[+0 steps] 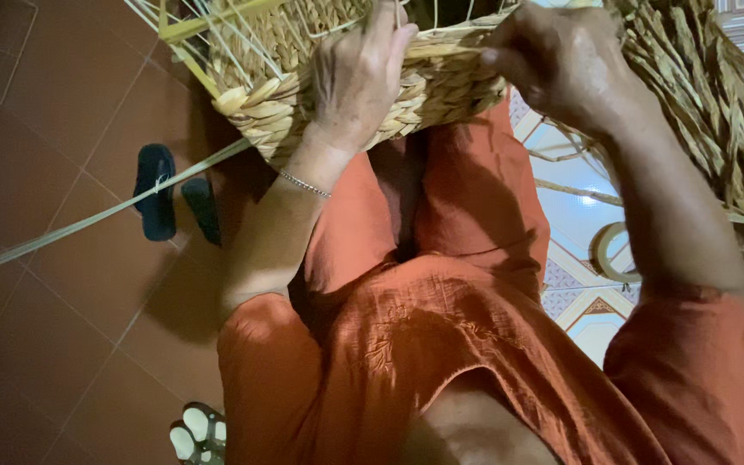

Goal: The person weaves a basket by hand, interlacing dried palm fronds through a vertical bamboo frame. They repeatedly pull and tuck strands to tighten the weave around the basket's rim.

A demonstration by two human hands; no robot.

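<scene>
- The step in hand looks like weaving the side wall of a half-made basket (346, 77), which rests on the person's lap at about 12 o'clock in the view.
- The left hand (359, 73) lies flat over the basket's woven wall, fingers curled over the rim and gripping it to steady the work.
- The right hand (557, 60), at 1 o'clock, is closed narrowly, fingertips pinched on a strand at the rim (which strand exactly, I cannot tell).
- Judging from this, the next move calls for a firm hold on the wall while the pinched strand is drawn tight between the thin upright stakes (243, 34).
- The wall is thick, twisted, straw-coloured fibre in plump rows; the stakes are pale, flat and stiff.
- A heap of dried fibre (716, 103), brown and ragged, lies at 2 o'clock.
- One long pale strip (88, 220) trails from the basket toward 9 o'clock over reddish floor tiles (36, 129).
- Dark sandals (157, 189) sit at 9 o'clock; a thin bracelet (305, 184) circles the left wrist.
</scene>
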